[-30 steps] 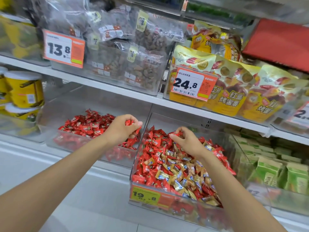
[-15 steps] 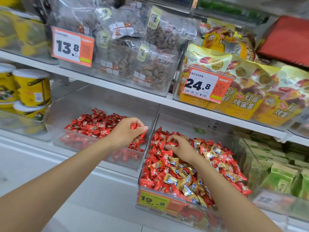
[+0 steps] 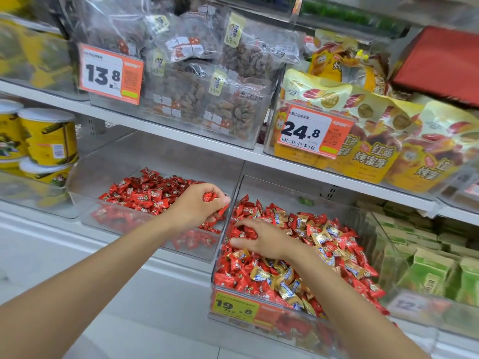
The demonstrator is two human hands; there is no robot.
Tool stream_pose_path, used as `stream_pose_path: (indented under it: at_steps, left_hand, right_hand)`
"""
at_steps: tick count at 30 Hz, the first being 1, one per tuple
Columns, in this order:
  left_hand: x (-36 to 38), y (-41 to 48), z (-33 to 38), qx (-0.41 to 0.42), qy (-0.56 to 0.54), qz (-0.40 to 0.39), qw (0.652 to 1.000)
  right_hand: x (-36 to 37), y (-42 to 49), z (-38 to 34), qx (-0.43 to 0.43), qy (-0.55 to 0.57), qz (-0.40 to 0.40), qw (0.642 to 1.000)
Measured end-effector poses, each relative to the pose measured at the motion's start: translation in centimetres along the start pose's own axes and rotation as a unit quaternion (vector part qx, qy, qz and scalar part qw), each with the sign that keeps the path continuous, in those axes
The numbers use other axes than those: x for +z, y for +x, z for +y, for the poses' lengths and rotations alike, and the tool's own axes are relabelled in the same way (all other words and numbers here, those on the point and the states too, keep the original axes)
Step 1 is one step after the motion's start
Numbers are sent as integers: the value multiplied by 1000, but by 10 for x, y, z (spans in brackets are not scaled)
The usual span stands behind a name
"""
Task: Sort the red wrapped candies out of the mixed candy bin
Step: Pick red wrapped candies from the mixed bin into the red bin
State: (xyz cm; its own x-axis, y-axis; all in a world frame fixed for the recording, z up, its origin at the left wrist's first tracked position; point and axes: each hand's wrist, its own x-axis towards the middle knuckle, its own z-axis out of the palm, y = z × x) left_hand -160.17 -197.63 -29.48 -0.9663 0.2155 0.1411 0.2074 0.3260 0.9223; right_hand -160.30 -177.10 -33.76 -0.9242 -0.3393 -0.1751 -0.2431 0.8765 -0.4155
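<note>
The left hand [image 3: 197, 207] and right hand [image 3: 263, 240] are bare, with slim fingers [image 3: 246, 222], and back from the fingers each narrow wrist widens into a smooth, uncovered forearm, the left forearm [image 3: 103, 275] and the right forearm [image 3: 350, 307], both bare as far as the lower edge of the view.

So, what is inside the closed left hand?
Red candies show between the curled fingers of the left hand, which is over the left bin. How many it holds cannot be seen, because the fingers cover the rest.
</note>
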Motion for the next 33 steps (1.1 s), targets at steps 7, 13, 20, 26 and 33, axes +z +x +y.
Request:
stream_pose_path:
  at_steps: [7, 13, 20, 26, 33]
  left_hand:
    - [2, -3, 4, 6, -5, 8, 1000]
    - [12, -7, 17, 43, -24, 13, 999]
    - [45, -25, 45, 85, -4, -60, 995]
    - [81, -24, 32, 9, 280, -171, 945]
    - [98, -21, 10, -30, 405, -184, 895]
  right_hand:
    - [-7, -2, 4, -2, 116, 37, 993]
    - [-33, -32, 12, 11, 207, 110, 972]
    - [-51, -77, 40, 35, 253, 178, 950]
    - [-52, -113, 58, 59, 241, 184, 951]
    - [-47, -131, 72, 55, 248, 187, 949]
